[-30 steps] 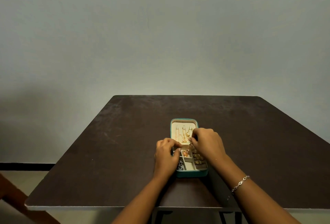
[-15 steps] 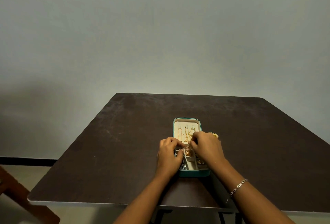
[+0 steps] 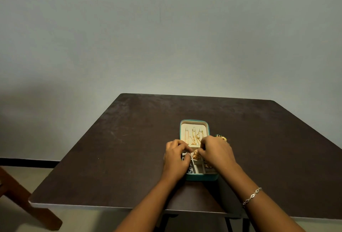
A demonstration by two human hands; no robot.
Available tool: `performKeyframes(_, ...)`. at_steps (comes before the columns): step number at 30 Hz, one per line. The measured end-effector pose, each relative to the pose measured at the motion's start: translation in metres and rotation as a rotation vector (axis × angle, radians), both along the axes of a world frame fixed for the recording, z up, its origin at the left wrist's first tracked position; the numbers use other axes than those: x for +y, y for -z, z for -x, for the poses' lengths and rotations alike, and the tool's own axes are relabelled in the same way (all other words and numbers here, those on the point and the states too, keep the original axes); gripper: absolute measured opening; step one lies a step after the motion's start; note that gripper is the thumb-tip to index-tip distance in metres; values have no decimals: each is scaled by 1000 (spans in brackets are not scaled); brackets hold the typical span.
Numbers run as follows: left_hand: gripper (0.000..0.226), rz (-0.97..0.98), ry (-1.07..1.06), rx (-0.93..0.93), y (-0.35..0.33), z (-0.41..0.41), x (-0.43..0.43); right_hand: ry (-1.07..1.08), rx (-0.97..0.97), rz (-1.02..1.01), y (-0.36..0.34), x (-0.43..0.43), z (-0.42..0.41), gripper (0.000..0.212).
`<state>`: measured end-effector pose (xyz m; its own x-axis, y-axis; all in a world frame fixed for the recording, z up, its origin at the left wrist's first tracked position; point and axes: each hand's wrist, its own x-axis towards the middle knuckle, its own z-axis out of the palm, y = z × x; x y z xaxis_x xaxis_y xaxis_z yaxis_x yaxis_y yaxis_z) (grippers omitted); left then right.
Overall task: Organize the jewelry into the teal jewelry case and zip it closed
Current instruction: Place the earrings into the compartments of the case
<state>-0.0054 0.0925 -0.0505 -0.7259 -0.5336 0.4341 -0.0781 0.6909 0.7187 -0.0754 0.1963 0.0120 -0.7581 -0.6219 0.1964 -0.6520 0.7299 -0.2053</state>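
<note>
The teal jewelry case [image 3: 201, 177] lies open in the middle of the dark table [image 3: 111, 157], its cream lid flat at the far side with gold necklaces [image 3: 194, 135] hung on it. Both hands sit over the tray's compartments. My left hand [image 3: 175, 159] and my right hand [image 3: 217, 153] pinch a small gold piece [image 3: 196, 154] between their fingertips above the middle compartment. Dark beads [image 3: 190, 169] fill the near-left compartment. A gold and green jewel [image 3: 221, 137] lies on the table just right of the case.
A silver bracelet [image 3: 252, 195] is on my right wrist. A brown wooden chair leg [image 3: 24, 196] stands left of the table. A plain grey wall rises behind the table's far edge.
Both hands have stayed over the case, fingertips drawing together on the gold piece. The view has shifted slightly, so the gold and green jewel to the right of the case now shows.
</note>
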Motion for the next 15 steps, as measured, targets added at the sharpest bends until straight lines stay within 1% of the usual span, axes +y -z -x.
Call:
performKeyframes(4,17,14,10,-16,0,0,-1,-15,-38,-15,-3,-3,-2,15)
performKeyframes(7,16,7,23,-4,-1,-1,-1,-36,-94,-41,-6,-6,-4,18)
performKeyframes(11,17,-12,29,-3,0,-1,0,-21,-105,-75,-5,-7,-1,20)
performKeyframes(15,18,-21,11,2,0,0,0,-17,-93,-120,-1,-10,-1,17)
